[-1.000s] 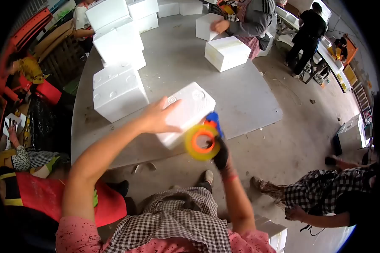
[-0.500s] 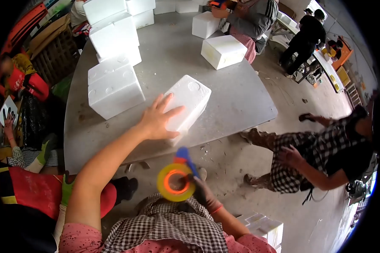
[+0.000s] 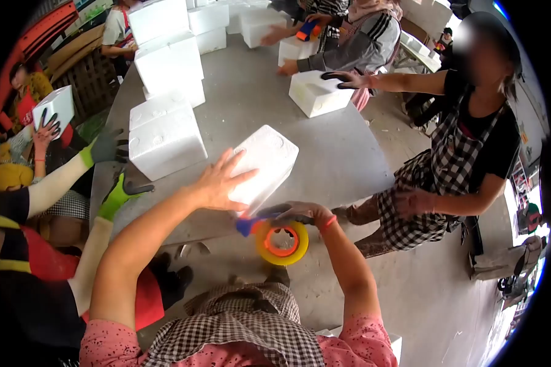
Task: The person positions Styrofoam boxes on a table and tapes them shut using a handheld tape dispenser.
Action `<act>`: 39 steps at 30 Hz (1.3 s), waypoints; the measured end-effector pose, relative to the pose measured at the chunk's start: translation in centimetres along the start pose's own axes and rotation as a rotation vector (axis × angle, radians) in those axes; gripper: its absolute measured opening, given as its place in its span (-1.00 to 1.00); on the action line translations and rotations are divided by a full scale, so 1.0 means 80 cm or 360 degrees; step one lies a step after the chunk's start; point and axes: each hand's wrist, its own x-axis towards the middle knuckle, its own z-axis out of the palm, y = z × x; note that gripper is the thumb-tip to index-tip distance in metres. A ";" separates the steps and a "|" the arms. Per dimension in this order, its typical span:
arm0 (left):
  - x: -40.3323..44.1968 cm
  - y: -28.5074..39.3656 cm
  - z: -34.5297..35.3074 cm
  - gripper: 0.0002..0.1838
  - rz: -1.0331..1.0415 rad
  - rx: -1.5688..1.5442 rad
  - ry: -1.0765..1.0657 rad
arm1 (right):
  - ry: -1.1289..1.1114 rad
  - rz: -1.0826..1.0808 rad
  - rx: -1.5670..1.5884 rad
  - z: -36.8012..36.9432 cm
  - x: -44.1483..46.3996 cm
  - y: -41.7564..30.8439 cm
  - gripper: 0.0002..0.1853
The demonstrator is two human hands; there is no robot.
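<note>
A white foam box [image 3: 265,160] lies near the front edge of the metal table. My left hand [image 3: 219,183] rests against its near left side, fingers spread. At the box's near end, my right hand [image 3: 306,214], in a dark glove that leaves part of it bare, is closed around a tape dispenser [image 3: 248,226]. The dispenser has blue and red parts, slightly blurred, and carries a yellow tape roll [image 3: 263,248] with an orange core. Whether the dispenser touches the box I cannot tell.
More foam boxes [image 3: 168,137] stand on the left of the table [image 3: 239,92], some stacked. At right, a person in a checked apron [image 3: 453,153] reaches to another box [image 3: 318,95]. Green-and-grey gloved hands [image 3: 113,196] reach in from the left.
My right hand has risen with the tape dispenser to the box's near end. The box has shifted slightly. The right-hand co-worker now touches a box, and gloved hands have come up at left.
</note>
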 end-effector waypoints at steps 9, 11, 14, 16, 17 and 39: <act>0.009 0.034 -0.011 0.05 -0.0373 -0.0014 0.0001 | 0.0117 -0.0081 -0.1507 0.037 0.016 -0.016 -0.32; 0.017 0.027 -0.007 0.02 -0.0395 -0.0095 0.0133 | 0.0139 -0.0245 -0.1263 0.032 -0.032 -0.027 -0.27; 0.015 0.022 -0.026 -0.03 -0.0152 -0.0114 -0.0043 | 0.0336 -0.0380 -0.0703 0.005 -0.111 -0.041 -0.15; 0.000 0.000 -0.035 -0.05 0.0092 -0.0002 -0.0106 | 0.0624 -0.0538 -0.0159 -0.008 -0.160 -0.051 -0.08; 0.000 -0.007 -0.039 -0.07 0.0367 0.0124 -0.0174 | 0.0725 -0.0566 0.0091 -0.012 -0.177 -0.061 -0.06; 0.040 0.079 -0.068 -0.47 -0.0034 -0.4188 0.0173 | 0.0922 -0.0942 -0.0897 -0.065 -0.104 -0.153 -0.16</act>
